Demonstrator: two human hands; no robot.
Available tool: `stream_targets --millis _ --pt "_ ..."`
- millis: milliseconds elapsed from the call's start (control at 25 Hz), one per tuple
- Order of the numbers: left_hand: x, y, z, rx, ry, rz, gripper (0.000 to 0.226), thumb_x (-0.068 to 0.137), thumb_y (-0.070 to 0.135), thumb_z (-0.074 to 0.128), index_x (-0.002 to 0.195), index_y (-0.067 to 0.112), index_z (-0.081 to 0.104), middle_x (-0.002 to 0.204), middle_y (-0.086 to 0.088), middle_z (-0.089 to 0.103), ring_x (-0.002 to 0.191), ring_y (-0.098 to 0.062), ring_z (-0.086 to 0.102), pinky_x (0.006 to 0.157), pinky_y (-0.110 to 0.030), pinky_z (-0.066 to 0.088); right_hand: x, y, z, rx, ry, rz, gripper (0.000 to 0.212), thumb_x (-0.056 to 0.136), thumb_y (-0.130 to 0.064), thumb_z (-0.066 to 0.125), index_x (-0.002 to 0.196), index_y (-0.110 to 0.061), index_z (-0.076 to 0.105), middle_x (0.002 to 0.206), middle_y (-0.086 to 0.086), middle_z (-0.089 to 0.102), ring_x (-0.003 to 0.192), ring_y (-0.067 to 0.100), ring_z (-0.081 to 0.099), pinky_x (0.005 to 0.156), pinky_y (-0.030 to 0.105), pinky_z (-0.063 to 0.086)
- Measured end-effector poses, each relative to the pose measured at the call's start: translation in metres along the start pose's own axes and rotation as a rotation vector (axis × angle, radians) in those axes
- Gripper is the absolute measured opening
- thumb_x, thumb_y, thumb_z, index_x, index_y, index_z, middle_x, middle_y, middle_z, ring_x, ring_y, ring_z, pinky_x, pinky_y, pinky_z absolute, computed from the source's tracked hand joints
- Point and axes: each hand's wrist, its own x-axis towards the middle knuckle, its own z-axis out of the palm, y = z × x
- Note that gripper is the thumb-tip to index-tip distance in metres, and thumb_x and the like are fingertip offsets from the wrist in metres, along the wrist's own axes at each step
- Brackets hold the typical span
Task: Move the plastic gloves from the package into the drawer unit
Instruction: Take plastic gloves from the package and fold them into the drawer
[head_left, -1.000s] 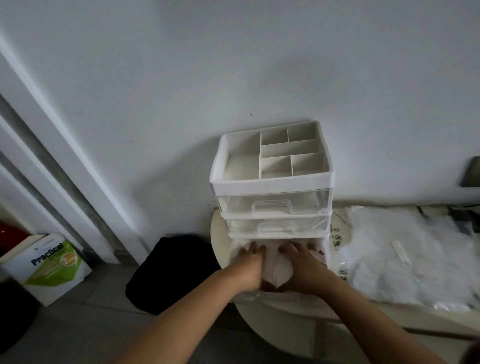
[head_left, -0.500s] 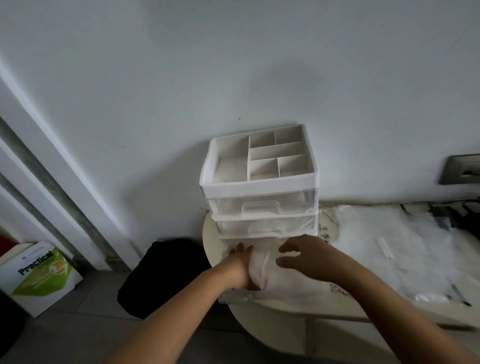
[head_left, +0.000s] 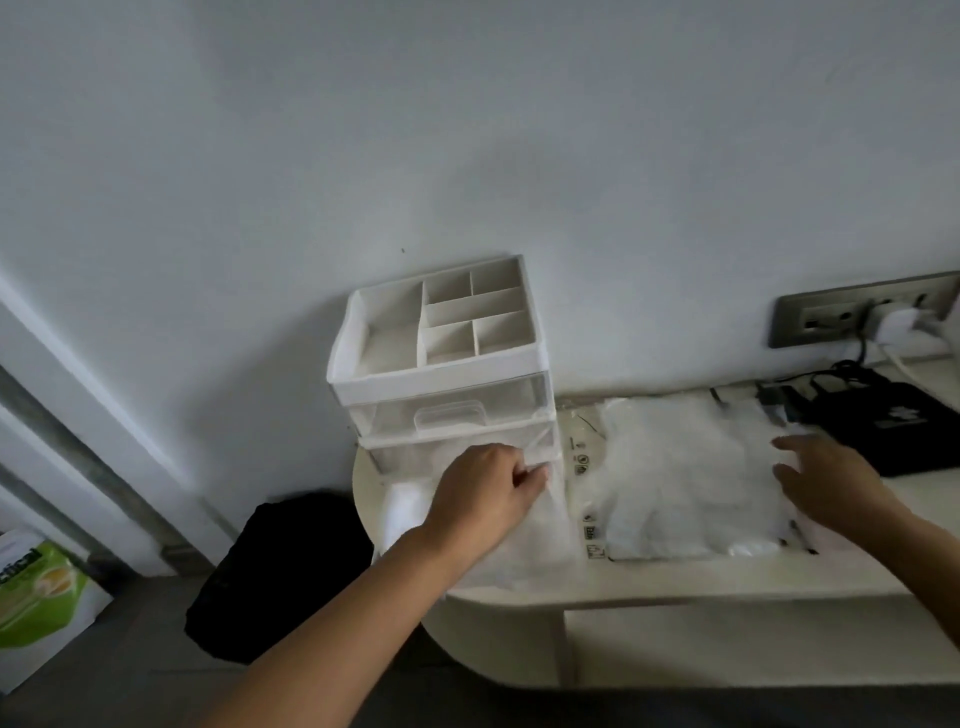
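A white drawer unit (head_left: 441, 364) with clear drawers stands on the table's left end, its bottom drawer (head_left: 388, 525) pulled out toward me. Translucent plastic gloves (head_left: 524, 551) lie piled in that drawer. My left hand (head_left: 483, 499) rests on the pile with fingers curled and pinches the gloves near the drawer's back right. To the right, the flat clear package (head_left: 691, 478) of gloves lies on the table. My right hand (head_left: 826, 483) hovers over the package's right edge, fingers spread and holding nothing.
The pale rounded table (head_left: 675, 587) stands against a white wall. A black pouch (head_left: 893, 431) and cables lie at the back right below a wall socket (head_left: 852, 317). On the floor are a black bag (head_left: 280, 571) and a green-and-white box (head_left: 36, 597).
My right hand left the drawer and swung right to the package. My left hand stayed on the gloves in the drawer. The view shifted right.
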Motion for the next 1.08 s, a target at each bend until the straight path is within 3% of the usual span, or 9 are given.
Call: stream_targets --millis 120,240,320,400,480,560,680,920,1080 --pt "0.01 0.037 0.025 -0.109 -0.066 0.087 0.032 0.091 0.042 0.057 0.081 0.013 0.064 0.093 -0.001 0.067 0.089 -0.014 0.061 0.082 -0.029 0.046 -0.003 0.025 0.008 -0.02 -0.12 -0.017 0.035 0.095 -0.018 0.049 0.127 -0.004 0.049 0.135 0.021 0.048 0.118 0.031 0.05 0.089 0.031 0.037" --pt "0.024 0.074 0.053 -0.175 -0.176 0.118 0.032 0.092 0.039 0.057 0.112 0.015 0.063 0.126 0.0 0.059 0.119 -0.014 0.052 0.099 -0.023 0.037 -0.012 0.038 0.007 -0.05 -0.148 -0.122 0.044 0.102 -0.02 0.032 0.146 -0.016 0.029 0.154 0.008 0.027 0.138 0.022 0.034 0.107 0.023 0.023" --pt "0.031 0.095 0.073 -0.172 -0.273 0.104 0.048 0.094 0.038 0.055 0.135 0.014 0.05 0.145 -0.002 0.044 0.134 -0.016 0.039 0.108 -0.025 0.028 -0.012 0.047 0.005 0.032 -0.109 -0.136 0.04 0.101 -0.02 0.039 0.141 -0.019 0.041 0.149 0.005 0.038 0.133 0.022 0.042 0.105 0.024 0.027" --pt "0.034 0.107 0.095 -0.117 -0.379 0.075 0.06 0.095 0.041 0.05 0.147 0.016 0.033 0.156 -0.006 0.025 0.144 -0.02 0.022 0.117 -0.039 0.018 -0.013 0.053 0.006 0.11 -0.008 -0.127 0.032 0.095 -0.02 0.053 0.126 -0.016 0.06 0.132 0.006 0.058 0.118 0.024 0.056 0.098 0.028 0.037" --pt "0.034 0.113 0.115 -0.05 -0.491 0.03 0.068 0.096 0.048 0.043 0.152 0.019 0.016 0.161 -0.006 0.004 0.148 -0.025 0.002 0.117 -0.052 0.003 -0.012 0.056 0.008 0.151 0.103 -0.124 0.019 0.089 -0.018 0.063 0.105 -0.014 0.073 0.111 0.005 0.07 0.101 0.025 0.064 0.085 0.029 0.043" --pt "0.03 0.114 0.13 -0.011 -0.557 -0.007 0.077 0.093 0.063 0.032 0.153 0.024 0.006 0.161 -0.005 -0.009 0.147 -0.027 -0.011 0.114 -0.055 -0.007 -0.012 0.057 0.009 0.142 0.126 -0.147 0.01 0.086 -0.013 0.066 0.09 -0.011 0.075 0.098 0.007 0.071 0.088 0.024 0.064 0.074 0.027 0.041" --pt "0.023 0.11 0.14 -0.002 -0.512 0.01 0.113 0.055 0.084 0.0 0.153 0.028 0.001 0.16 -0.002 -0.013 0.146 -0.025 -0.016 0.113 -0.053 -0.014 -0.01 0.059 0.01 0.221 0.17 -0.149 0.007 0.083 -0.004 0.066 0.081 -0.007 0.072 0.087 0.008 0.066 0.082 0.026 0.062 0.069 0.025 0.036" --pt "0.017 0.106 0.148 -0.025 -0.422 0.014 0.11 0.054 0.078 -0.008 0.153 0.029 0.002 0.16 0.0 -0.011 0.146 -0.021 -0.016 0.113 -0.05 -0.016 -0.01 0.066 -0.008 0.634 0.168 0.154 0.02 0.076 0.003 0.072 0.089 -0.009 0.063 0.081 0.006 0.066 0.082 0.023 0.063 0.065 0.027 0.042" --pt "0.02 0.105 0.152 -0.01 -0.429 0.01 0.111 0.054 0.079 -0.009 0.153 0.03 0.001 0.16 0.001 -0.012 0.146 -0.022 -0.017 0.113 -0.05 -0.015 -0.011 0.066 -0.035 0.578 0.241 0.134 0.016 0.082 -0.003 0.069 0.097 -0.006 0.071 0.089 0.009 0.068 0.08 0.017 0.059 0.073 0.025 0.039"
